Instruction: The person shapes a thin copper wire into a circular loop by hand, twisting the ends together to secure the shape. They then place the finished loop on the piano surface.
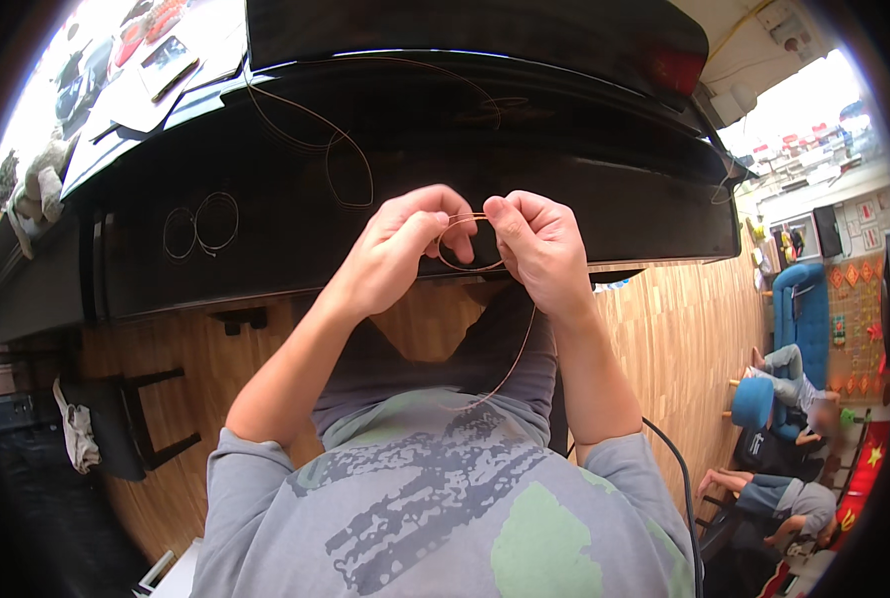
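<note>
A thin copper-coloured wire runs between my two hands and bends into a small loop below them. My left hand is closed, its thumb and fingers pinching one part of the wire. Close beside it, my right hand pinches the strands between thumb and curled fingers. From under the right hand a loose tail curves down in front of my shirt. Both hands are raised over the front edge of a glossy black cabinet, shaped like a closed piano. Whether the strands are twisted together is too small to tell.
On the black surface lie a pale wire coil in a figure-eight and a longer loose wire. Papers sit at the far left. A black stool stands lower left; a blue sofa and two people are at right.
</note>
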The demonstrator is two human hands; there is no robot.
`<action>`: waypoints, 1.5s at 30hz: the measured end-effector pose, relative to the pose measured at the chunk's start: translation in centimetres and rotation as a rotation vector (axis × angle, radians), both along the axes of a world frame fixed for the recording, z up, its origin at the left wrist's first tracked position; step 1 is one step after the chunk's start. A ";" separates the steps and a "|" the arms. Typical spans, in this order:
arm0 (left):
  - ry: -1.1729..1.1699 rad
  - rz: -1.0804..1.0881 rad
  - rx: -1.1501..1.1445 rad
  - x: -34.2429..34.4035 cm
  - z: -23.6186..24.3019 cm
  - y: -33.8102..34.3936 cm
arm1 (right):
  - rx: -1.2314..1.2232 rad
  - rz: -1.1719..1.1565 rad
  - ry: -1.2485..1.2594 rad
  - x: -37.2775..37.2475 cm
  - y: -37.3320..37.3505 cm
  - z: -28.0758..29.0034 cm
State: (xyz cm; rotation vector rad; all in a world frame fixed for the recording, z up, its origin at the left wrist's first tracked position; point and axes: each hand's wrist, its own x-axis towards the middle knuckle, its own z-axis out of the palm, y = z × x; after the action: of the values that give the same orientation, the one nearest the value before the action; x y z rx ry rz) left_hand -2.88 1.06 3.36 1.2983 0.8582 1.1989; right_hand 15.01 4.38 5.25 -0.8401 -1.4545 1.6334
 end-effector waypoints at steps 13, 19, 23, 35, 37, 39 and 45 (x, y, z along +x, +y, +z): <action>-0.202 0.162 -0.072 3.9 -0.3 1.1 | 0.105 -0.016 -0.043 2.2 1.2 -0.7; -0.387 0.213 -0.095 6.1 -0.9 1.5 | 0.018 -0.117 0.193 1.9 1.2 -2.4; -0.236 0.256 0.177 7.3 -2.8 1.8 | 0.055 -0.232 0.286 1.3 1.3 -3.0; -0.702 0.165 -0.027 9.2 -3.1 1.0 | 0.869 -0.770 -0.625 -1.0 0.5 -3.2; -0.724 0.232 -0.036 10.0 -2.3 1.1 | 0.878 -0.771 -0.654 -0.9 0.6 -3.4; -0.792 0.267 -0.036 10.1 -2.1 1.2 | 0.882 -0.802 -0.575 -1.0 0.9 -3.5; -1.018 0.190 -0.022 7.3 -1.4 2.9 | 0.332 -0.540 -0.026 2.4 0.1 -4.0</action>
State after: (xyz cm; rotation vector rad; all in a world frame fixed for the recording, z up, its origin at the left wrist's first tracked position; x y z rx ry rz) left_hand 4.40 3.93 1.95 0.4412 0.2323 1.7371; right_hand 17.37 4.45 1.26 -0.9569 -1.3186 0.9540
